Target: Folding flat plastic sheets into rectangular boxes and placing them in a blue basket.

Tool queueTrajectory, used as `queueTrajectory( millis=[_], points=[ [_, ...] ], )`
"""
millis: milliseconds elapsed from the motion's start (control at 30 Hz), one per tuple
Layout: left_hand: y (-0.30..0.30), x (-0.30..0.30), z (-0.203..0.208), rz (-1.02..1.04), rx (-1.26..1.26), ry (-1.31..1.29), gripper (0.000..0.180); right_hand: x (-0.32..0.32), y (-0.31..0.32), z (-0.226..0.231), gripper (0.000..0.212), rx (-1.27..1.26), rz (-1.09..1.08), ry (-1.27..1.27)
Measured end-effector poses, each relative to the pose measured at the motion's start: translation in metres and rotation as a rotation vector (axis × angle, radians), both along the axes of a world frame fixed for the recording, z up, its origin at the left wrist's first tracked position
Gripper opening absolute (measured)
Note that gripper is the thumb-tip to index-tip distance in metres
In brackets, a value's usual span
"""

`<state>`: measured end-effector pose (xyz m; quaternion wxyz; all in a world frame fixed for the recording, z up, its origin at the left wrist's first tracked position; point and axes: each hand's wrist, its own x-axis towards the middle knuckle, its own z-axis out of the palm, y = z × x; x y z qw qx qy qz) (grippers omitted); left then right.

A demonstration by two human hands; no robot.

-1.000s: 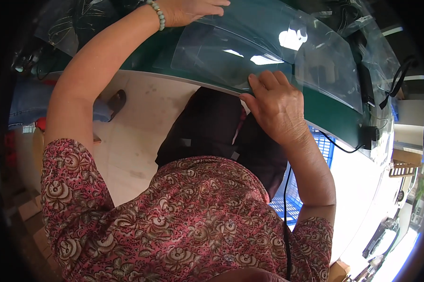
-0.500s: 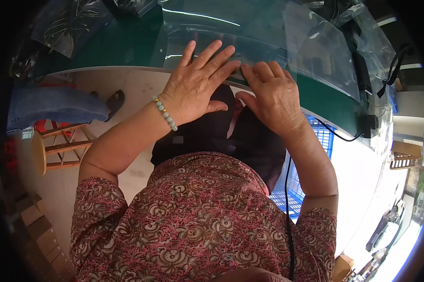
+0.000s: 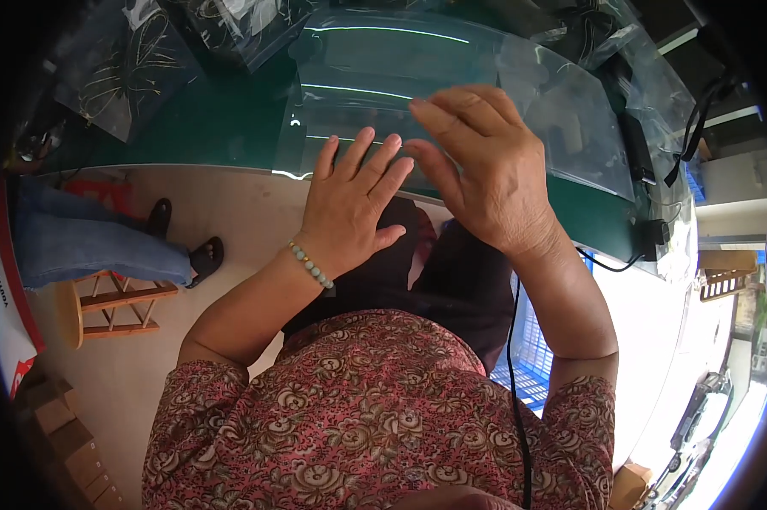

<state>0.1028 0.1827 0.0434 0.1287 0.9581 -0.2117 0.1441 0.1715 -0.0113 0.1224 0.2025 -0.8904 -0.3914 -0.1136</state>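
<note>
My left hand (image 3: 349, 195) lies with fingers spread at the near edge of a green table (image 3: 222, 123), a beaded bracelet (image 3: 311, 265) round its wrist. Its fingertips rest over the front part of a clear plastic sheet (image 3: 375, 64), which shines with long light streaks. Above the right side of that sheet is my right hand (image 3: 490, 166), its fingers curved and its thumb apart from them. Nothing shows between thumb and fingers. Another clear plastic sheet (image 3: 579, 140) lies to the right.
Clear bags with thin gold-coloured strands (image 3: 133, 72) lie at the far left. A black device (image 3: 636, 149) and cable stand on the right. Beneath the table is a blue plastic crate (image 3: 532, 353). Someone's jeans-clad leg (image 3: 103, 242) and a wooden stool (image 3: 124, 302) are at left.
My right hand has lifted from the table edge, and its thumb and fingers have parted. The left hand has drawn back towards me, fingers still spread. The whole view has shifted a little.
</note>
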Motion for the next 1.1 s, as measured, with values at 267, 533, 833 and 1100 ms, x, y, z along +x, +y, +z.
queueTrajectory(
  millis=[267,533,833,1100],
  points=[
    [-0.005,-0.005,-0.001,-0.019,-0.052,-0.035,0.081,0.124,0.087,-0.044,0.074,-0.241,-0.298,0.098],
    [-0.005,-0.008,-0.008,-0.014,-0.199,-0.022,0.077,0.149,0.093,-0.022,0.075,-0.511,-0.253,0.214],
    [0.004,-0.012,-0.012,-0.047,-0.247,0.007,0.062,0.165,0.054,-0.068,0.080,-0.267,-0.172,0.152],
    [0.000,-0.015,-0.016,-0.018,-0.240,-0.032,0.060,0.170,0.070,-0.074,0.100,-0.235,-0.324,0.222]
  ],
)
